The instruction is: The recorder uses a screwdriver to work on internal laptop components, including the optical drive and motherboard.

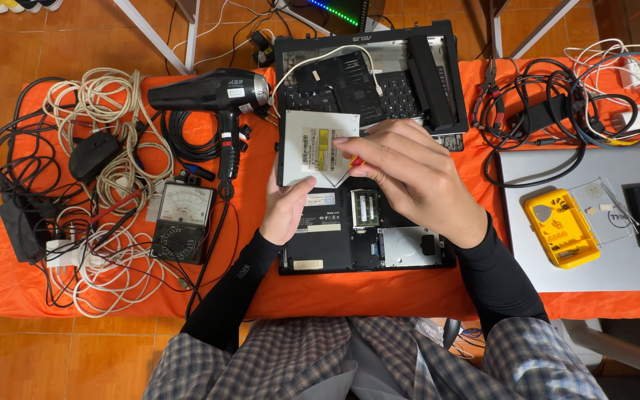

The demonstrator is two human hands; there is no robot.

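**Fingers on the optical drive, laptop base opened up**

Fingers (346,152) of the right hand (409,178) are pinched round a small red-handled tool (355,161), prob. a screwdriver, its tip hidden against the silver optical drive (312,148). Left hand (287,207) is laid at the drive's lower-left corner, thumb and fingers (301,189) touching the edge; a full grip can't be told, it looks more like a steadying press. The drive is held just above the opened laptop base (364,230), where a memory stick (365,207) and an empty drive bay (409,248) are exposed. Behind it, the black keyboard part (368,74) is lying w/ a white cable (327,59) draped across.

On the orange-covered tabletop (261,185), a black hair dryer (216,92) and an analogue multimeter (181,222) are set to the left, beside coils of cable (105,111). To the right, a closed grey laptop (587,222) carries a yellow screw box (561,226).

Risks, as judged: the tool tip could slip off a tiny screw and score the drive's casing, since only light support is given by the left hand. A freed screw could be dropped into the open base or lost on the cloth. The bare memory stick could be knocked by the drive's corner.
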